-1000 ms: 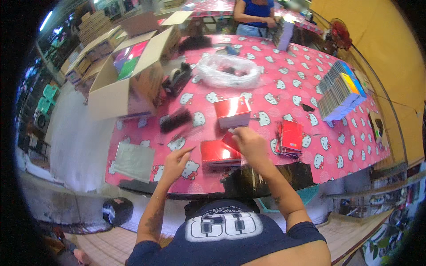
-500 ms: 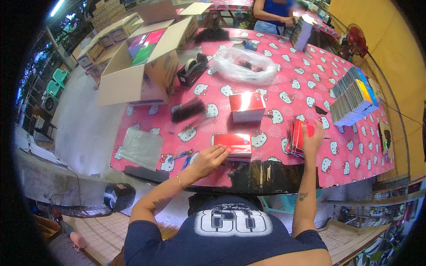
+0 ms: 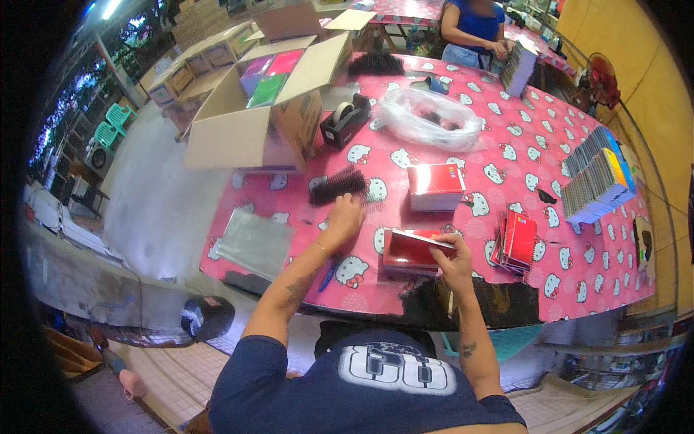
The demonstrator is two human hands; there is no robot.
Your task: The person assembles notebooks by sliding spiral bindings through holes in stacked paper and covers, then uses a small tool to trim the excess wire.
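Observation:
My right hand pinches a small red notebook, tilted with its pale edge up over the near stack of red notebooks. My left hand reaches to the pile of black spiral binding coils, its fingers closed on a coil at the near edge. Behind the near stack stands another red-covered stack. To the right, several red notebooks with coils along their edges lie in a leaning pile.
Left stand an open carton of colourful notebooks and a black tape dispenser. Clear plastic sleeves and a blue pen lie nearby. A plastic bag and coil-bound books sit farther off. Another person works across the table.
My left hand has moved from the near stack up to the coils. My right hand has come from the right-hand pile to the near stack and lifted a red notebook. The view has shifted.

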